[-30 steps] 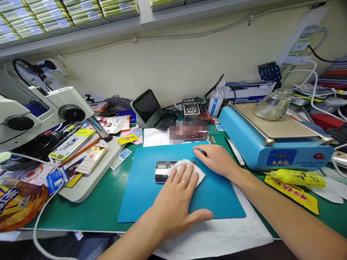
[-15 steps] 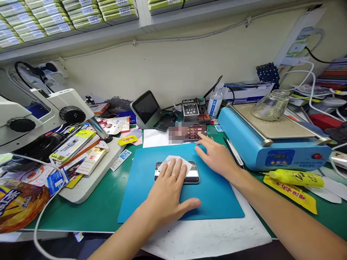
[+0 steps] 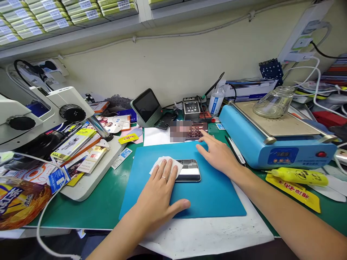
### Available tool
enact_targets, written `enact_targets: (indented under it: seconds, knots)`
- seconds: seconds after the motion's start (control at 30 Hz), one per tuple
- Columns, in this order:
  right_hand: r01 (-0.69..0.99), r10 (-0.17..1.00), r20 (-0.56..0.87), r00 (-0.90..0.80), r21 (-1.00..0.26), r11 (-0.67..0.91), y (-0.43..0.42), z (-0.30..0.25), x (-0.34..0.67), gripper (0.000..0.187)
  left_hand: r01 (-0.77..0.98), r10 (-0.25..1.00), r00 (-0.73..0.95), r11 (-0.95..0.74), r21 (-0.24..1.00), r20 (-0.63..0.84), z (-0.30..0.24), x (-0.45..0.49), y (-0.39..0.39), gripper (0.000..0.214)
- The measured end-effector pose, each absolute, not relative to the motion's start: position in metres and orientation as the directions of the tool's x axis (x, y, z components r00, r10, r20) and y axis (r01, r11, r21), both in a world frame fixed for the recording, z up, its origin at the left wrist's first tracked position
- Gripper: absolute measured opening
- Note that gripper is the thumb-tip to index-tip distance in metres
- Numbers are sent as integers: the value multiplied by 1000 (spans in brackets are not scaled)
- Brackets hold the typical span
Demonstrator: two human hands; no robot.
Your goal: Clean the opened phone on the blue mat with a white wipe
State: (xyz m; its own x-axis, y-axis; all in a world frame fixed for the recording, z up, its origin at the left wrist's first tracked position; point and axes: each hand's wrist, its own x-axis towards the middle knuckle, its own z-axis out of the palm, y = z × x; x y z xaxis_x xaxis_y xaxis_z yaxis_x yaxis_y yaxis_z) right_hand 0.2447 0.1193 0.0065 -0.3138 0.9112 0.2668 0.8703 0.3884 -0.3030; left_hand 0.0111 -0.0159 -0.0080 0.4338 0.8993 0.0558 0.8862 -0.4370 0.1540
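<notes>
A phone [image 3: 191, 170] with a shiny, mirror-like face lies flat on the blue mat [image 3: 217, 198]. Over its left part is a white wipe [image 3: 159, 164], pressed down under the flat fingers of my left hand [image 3: 159, 191]. That hand is open, its thumb stretched to the right and a ring on one finger. The phone's left end is hidden by the wipe and fingers. My right hand [image 3: 218, 153] rests open at the mat's upper right, fingers spread and holding nothing. Its fingertips reach beside a dark printed card [image 3: 196, 130] behind the mat.
To the right stands a blue heating plate machine [image 3: 273, 151] with a glass jar [image 3: 275, 103] on top. A yellow tube [image 3: 300, 176] lies before it. The microscope [image 3: 70, 108] and its cluttered base are at left. A screen device [image 3: 146, 106] and plastic bottle [image 3: 217, 101] stand behind.
My left hand has slid the wipe leftward along the phone, uncovering more of its middle. My right hand stays nearly in place. The view has shifted slightly.
</notes>
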Motion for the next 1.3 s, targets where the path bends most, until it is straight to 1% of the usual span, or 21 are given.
enact_targets:
  seconds: [0.07,0.17,0.27,0.37,0.47,0.6,0.77,0.87,1.07,1.3]
  knots:
    - [864,905,289,-311,-312,396,119,6,245,30,882,898,435,-438,170,59,-8,21,-9,91]
    - [850,900,306,-311,-333,408,119,5,245,24,848,874,481,-483,217,69,-7,40,-2,92]
    - [848,904,300,-304,-347,401,120,5,244,21,807,844,531,-529,262,67,-3,57,1,91]
    - [851,908,285,-307,-345,396,120,6,244,21,789,832,552,-544,284,60,-1,60,2,91]
    - [852,904,277,-325,-328,407,120,7,243,25,797,834,549,-543,265,57,-2,47,-2,90]
    - [842,890,258,-376,-307,445,120,8,244,29,842,862,499,-507,183,87,-7,24,-10,89]
    - [852,883,215,-417,-248,462,119,8,244,29,871,882,464,-472,136,87,-9,14,-13,89]
    - [854,878,221,-424,-224,469,118,7,243,27,875,885,454,-464,139,103,-10,15,-12,89]
    - [836,868,221,-445,-245,491,117,8,243,30,879,893,444,-450,156,76,-9,17,-13,89]
    - [839,872,232,-431,-253,482,116,9,241,29,843,873,482,-485,231,77,-11,45,-1,91]
